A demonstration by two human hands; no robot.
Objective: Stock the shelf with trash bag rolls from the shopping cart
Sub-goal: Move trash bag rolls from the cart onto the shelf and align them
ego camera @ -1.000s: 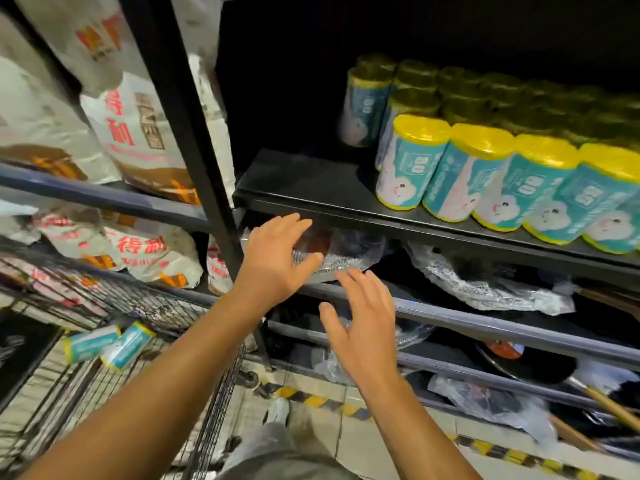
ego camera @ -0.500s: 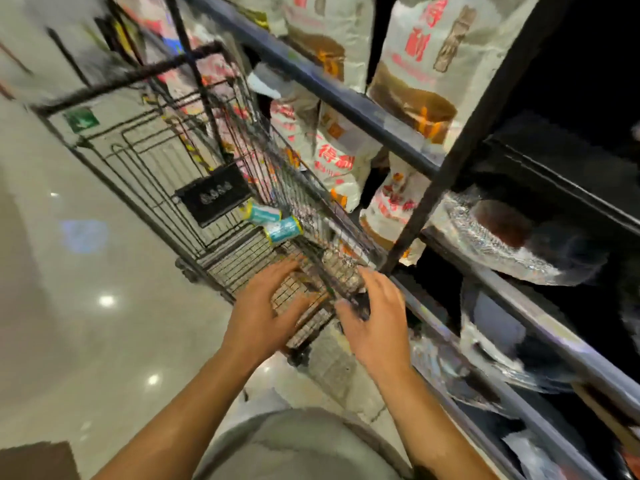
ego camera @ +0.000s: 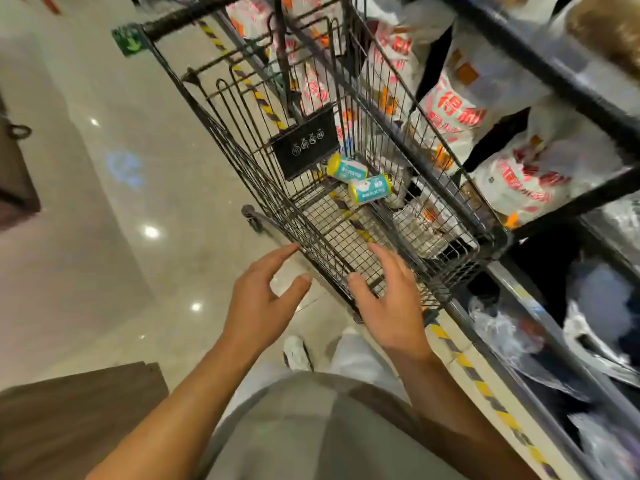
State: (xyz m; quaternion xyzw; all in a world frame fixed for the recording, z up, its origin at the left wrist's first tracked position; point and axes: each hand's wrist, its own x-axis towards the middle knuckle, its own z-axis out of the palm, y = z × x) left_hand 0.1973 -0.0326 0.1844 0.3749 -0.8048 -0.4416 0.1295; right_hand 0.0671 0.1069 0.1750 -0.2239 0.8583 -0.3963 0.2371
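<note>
Step in hand, judged: return reach to the shopping cart for more stock. Both hands empty. Left hand spread wide, fingers straight, thumb out, just outside the near-left corner of the basket. Right hand likewise spread and holding nothing, hovering at the near rim, fingertips over the wire.

Two trash bag rolls lying on their sides on the basket floor, well apart from both hands — teal wrappers, yellow end caps, one touching or nearly touching the other. Farther roll partly tucked beside the black folded seat flap.

Next move, judged: extend forward and down over the near rim, curl fingers round one roll per hand, lift straight up before swinging right toward the shelf.

Edges and room:
- Basket open at top; walls tall, so wrists need to clear the rim on the way in and out.
- Seat flap overhangs the farther roll — approach from the near side.
- Cart's right wall hard against the shelving; white printed bags crowd that side.
- Left side open over the tiled floor.
</note>
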